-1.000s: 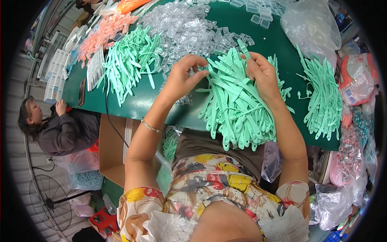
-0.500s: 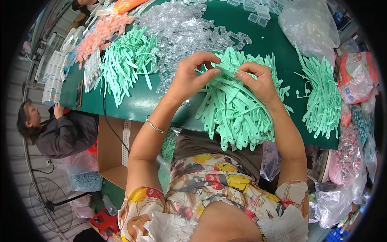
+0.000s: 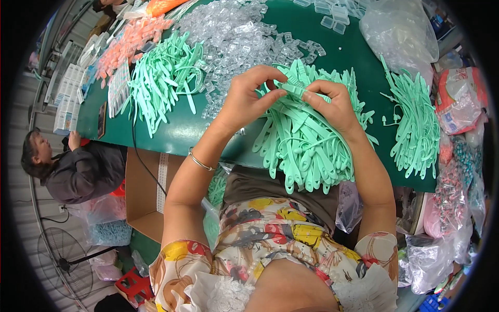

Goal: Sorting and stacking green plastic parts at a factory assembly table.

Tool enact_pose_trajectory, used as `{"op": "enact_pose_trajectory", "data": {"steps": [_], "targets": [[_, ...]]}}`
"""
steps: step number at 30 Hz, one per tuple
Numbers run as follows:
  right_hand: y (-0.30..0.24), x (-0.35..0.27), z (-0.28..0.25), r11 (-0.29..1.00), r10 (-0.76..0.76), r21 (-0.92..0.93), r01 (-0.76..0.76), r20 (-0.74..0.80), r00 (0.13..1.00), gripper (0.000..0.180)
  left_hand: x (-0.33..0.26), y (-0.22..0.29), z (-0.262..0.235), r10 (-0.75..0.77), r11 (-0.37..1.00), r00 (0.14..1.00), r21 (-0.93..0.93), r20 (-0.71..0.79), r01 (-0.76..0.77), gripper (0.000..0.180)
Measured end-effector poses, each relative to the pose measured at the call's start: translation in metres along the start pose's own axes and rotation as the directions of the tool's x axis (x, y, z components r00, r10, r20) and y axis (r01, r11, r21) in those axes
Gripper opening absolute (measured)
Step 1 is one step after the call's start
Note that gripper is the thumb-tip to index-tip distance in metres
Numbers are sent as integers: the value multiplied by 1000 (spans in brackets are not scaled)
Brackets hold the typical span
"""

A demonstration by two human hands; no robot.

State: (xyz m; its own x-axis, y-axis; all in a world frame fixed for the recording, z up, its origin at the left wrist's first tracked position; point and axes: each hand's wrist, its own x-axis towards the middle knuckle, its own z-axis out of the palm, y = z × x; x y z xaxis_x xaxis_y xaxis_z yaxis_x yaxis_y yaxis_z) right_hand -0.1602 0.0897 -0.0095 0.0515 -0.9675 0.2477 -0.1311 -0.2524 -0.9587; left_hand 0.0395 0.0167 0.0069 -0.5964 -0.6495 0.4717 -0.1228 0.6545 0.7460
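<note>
Right hand (image 3: pixel 335 106) shifted in near left hand (image 3: pixel 254 96); both grips pinched on mint strap (image 3: pixel 294 90). One strap in work, pile (image 3: pixel 312 135) beneath apparently remaining; completed count unclear.

Honestly, no words or numbers can be read anywhere here. Fine print can be spotted on the white-and-blue boxes (image 3: pixel 66 112) at the left end of the green tabletop (image 3: pixel 174 125), but it's way too tiny to be deciphered. Some printed markings can also be seen on the red-and-white plastic bag (image 3: pixel 460 99) just past the tabletop's right side, though they're too small and blurred to be made out as lettering.
</note>
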Motion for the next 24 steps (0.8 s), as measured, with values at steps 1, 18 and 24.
{"op": "enact_pose_trajectory", "data": {"steps": [1,18,24], "targets": [[1,0,0,1000,12,4,-12,-7,1000,12,0,0,0,4,1000,1000,0,-2,-4,22],[1,0,1,1000,23,-16,-23,-5,1000,12,-1,1,1,54,998,999,12,1,-54,22],[5,2,1,1000,-11,-10,11,-7,1000,12,5,5,7,138,990,990,2,34,-139,21]]}}
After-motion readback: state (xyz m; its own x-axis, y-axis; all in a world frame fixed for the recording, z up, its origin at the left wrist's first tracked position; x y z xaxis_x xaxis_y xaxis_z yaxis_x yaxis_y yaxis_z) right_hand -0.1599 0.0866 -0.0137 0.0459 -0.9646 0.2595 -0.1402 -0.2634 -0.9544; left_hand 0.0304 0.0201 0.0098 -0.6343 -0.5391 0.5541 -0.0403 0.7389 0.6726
